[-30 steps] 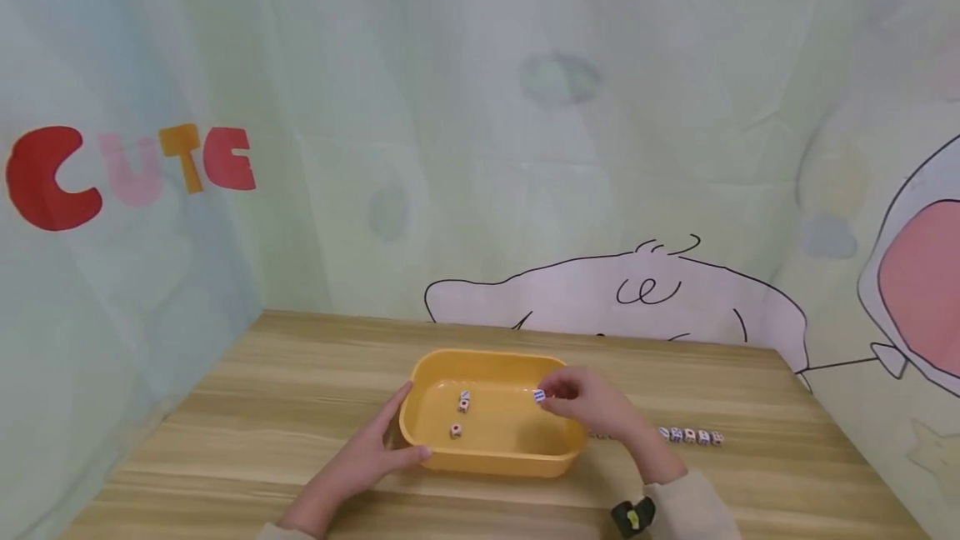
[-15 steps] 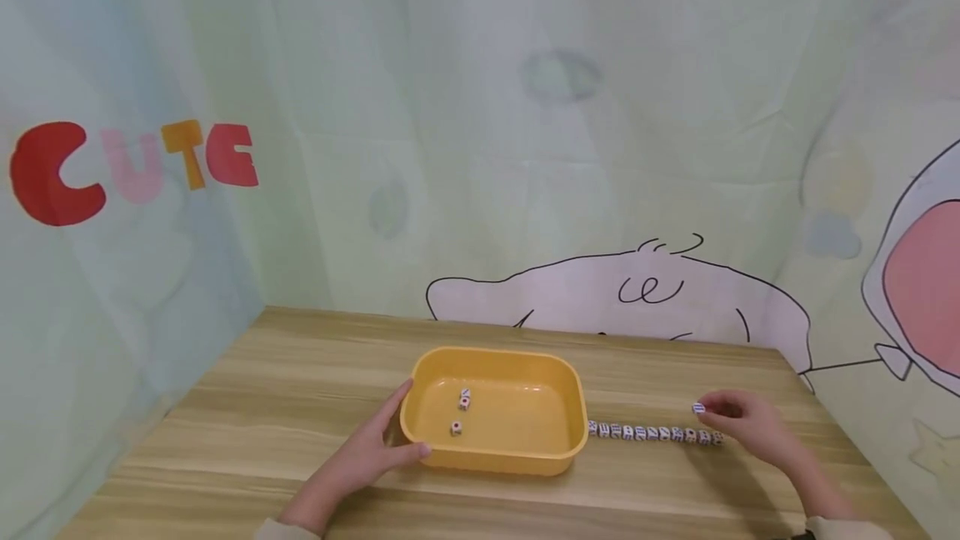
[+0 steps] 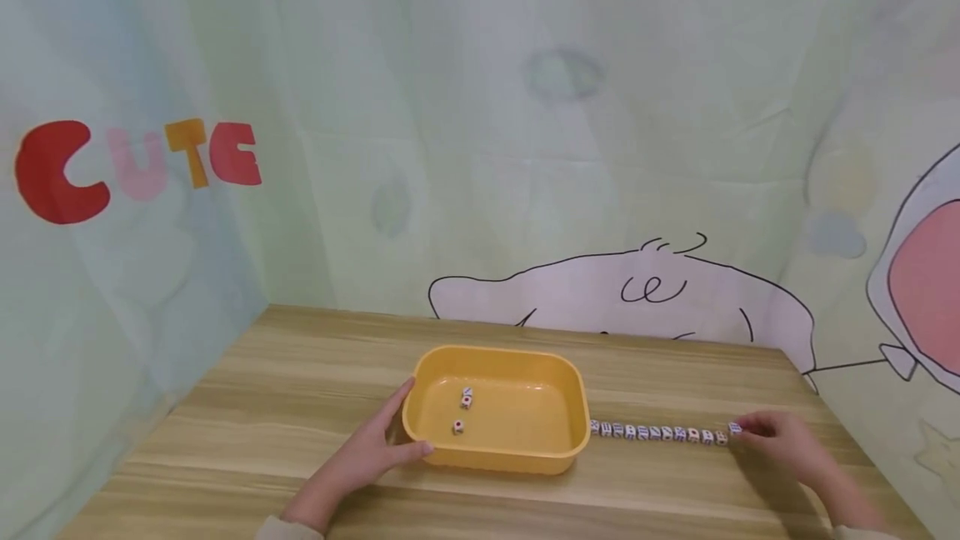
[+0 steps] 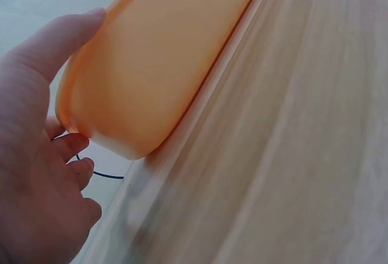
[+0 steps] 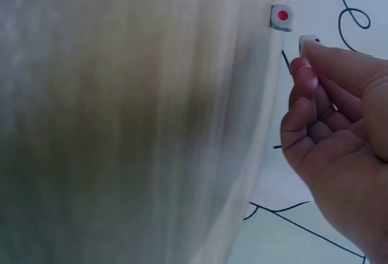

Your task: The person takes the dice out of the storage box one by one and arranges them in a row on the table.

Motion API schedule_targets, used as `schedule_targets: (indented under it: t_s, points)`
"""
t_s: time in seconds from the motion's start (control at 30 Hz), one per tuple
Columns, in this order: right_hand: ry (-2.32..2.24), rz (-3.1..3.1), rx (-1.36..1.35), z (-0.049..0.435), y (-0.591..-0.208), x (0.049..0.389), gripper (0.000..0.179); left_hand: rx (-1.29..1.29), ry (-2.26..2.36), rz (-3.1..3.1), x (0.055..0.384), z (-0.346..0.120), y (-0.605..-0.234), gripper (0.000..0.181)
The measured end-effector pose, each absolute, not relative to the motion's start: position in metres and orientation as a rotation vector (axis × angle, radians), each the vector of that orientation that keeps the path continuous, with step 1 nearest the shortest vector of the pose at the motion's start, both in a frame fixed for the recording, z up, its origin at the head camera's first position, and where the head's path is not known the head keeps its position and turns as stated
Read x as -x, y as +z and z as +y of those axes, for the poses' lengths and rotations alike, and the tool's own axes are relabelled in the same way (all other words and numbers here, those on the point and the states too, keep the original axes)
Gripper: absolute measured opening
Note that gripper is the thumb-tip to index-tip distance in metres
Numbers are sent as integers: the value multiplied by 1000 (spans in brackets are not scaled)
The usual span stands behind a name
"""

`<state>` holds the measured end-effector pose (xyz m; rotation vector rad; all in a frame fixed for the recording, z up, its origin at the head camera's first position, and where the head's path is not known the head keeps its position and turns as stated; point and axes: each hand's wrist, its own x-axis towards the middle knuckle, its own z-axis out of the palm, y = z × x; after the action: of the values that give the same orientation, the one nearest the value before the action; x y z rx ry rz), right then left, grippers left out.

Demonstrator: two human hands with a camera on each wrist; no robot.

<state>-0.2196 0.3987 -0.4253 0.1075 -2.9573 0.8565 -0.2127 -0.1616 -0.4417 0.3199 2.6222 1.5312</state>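
Observation:
My left hand (image 3: 367,448) holds the left end of a yellow plastic tray (image 3: 498,463), thumb at the near rim and fingers along its outer side. The left wrist view shows the thumb on the rim of the tray (image 4: 151,64). Three dice, red and blue marked, lie inside toward the left. Between thumb and fingertips, my right hand (image 3: 787,444) pinches a white die (image 3: 735,428) at the right end of a straight row of dice (image 3: 655,433). In the right wrist view, the pinched die (image 5: 307,40) is partly covered by the thumb and stands apart from the nearest row die (image 5: 282,16).
The row starts close by the tray's right side and runs rightward across the wooden table (image 3: 337,357). A printed cloth backdrop (image 3: 480,148) rises behind the table's back and side edges.
My right hand has lifted a die out of the tray, carried it right above the row and lowered it at the row's right end. The left hand stays on the tray.

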Motion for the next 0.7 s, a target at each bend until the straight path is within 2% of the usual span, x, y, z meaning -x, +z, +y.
schedule_targets:
  t_s: [0.2, 0.7]
  points:
    - [859, -2979, -89, 402, -430, 221, 27, -321, 1541, 2612, 213, -162, -440, 101]
    - [874, -3003, -128, 403, -435, 222, 18, -316, 1557, 2603, 212, -161, -441, 101]
